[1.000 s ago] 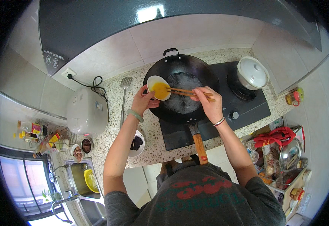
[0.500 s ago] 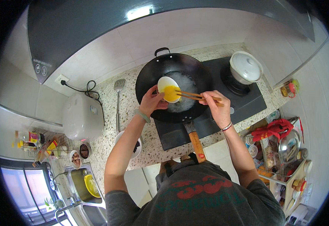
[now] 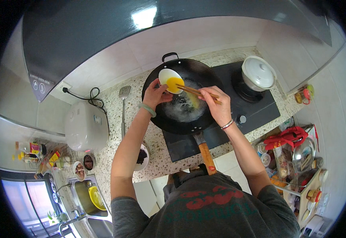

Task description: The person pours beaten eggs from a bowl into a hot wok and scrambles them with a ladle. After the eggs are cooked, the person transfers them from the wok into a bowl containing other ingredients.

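My left hand grips a small white bowl by its side and holds it tilted above the wok. Beaten egg, bright yellow, lies toward the bowl's lower rim. Wooden chopsticks are in my closed right hand, their tips at the egg by the rim. Below, the black wok contains bubbling, foamy clear liquid. A pale yellow streak of egg shows in that liquid. The wok's wooden handle points toward my body.
A lidded white pot stands on the hob, right of the wok. On the left counter are a metal spatula, a bowl of dark pieces and a white appliance. The range hood overhangs the back.
Both hands have shifted left and slightly away from me, with the bowl and chopsticks. A yellow streak of egg now shows in the wok's liquid.
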### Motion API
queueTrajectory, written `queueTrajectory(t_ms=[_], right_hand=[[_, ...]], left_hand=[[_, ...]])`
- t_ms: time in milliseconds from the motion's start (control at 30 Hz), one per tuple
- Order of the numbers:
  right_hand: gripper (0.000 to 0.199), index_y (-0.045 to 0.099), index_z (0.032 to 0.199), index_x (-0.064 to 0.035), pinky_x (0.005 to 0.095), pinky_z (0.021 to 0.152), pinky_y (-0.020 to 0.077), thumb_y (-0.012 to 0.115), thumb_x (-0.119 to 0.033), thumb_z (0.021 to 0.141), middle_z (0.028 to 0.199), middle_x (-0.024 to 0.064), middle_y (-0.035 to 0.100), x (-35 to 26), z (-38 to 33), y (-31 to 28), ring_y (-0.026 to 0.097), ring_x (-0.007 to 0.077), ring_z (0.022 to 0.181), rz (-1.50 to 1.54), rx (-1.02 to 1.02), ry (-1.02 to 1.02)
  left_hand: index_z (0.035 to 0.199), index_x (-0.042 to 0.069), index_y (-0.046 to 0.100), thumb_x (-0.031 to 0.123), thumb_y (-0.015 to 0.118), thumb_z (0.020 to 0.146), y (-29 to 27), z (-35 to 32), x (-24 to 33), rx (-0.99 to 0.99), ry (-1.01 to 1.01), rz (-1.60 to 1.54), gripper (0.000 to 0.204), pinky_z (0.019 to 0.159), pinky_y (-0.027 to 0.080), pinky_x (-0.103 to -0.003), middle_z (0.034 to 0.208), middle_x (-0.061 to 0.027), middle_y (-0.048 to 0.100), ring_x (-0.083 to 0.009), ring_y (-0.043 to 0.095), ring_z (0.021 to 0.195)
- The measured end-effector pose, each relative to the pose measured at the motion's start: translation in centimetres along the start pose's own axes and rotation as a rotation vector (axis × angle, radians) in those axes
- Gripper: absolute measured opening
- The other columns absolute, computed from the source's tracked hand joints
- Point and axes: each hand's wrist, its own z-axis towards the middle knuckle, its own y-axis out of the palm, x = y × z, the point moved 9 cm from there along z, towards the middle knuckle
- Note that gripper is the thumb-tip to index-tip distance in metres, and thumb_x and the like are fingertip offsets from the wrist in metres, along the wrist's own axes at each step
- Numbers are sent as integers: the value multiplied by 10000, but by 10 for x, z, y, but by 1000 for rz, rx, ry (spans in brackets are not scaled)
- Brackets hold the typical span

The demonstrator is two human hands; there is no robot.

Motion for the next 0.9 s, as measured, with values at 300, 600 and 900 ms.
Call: queueTrajectory(t_ms=[300, 600, 900], right_hand=[[165, 664, 966, 88, 228, 683, 559, 589, -51, 918, 899, 100, 635, -2, 3, 43, 679, 172, 790, 136, -117, 34], [150, 667, 957, 82, 230, 672, 560, 589, -39, 913, 899, 98, 639, -16, -23, 35, 687, 181, 779, 247, -150, 99], [170, 667, 945, 79, 234, 671, 548, 588, -70, 924, 890, 101, 639, -28, -49, -17, 685, 174, 784, 70, -114, 136]], left_hand=[[1397, 15, 310, 131, 608, 901, -44, -39, 19, 77, 34, 129, 590, 593, 603, -365, 872, -145, 652, -250, 687, 693], [1403, 24, 304, 169, 612, 913, -41, -82, 12, 36, 16, 182, 596, 583, 593, -327, 885, -118, 650, -218, 681, 704], [1392, 42, 313, 118, 595, 905, 9, -79, -12, -92, -15, 208, 568, 590, 600, -330, 920, -118, 629, -212, 680, 714]])
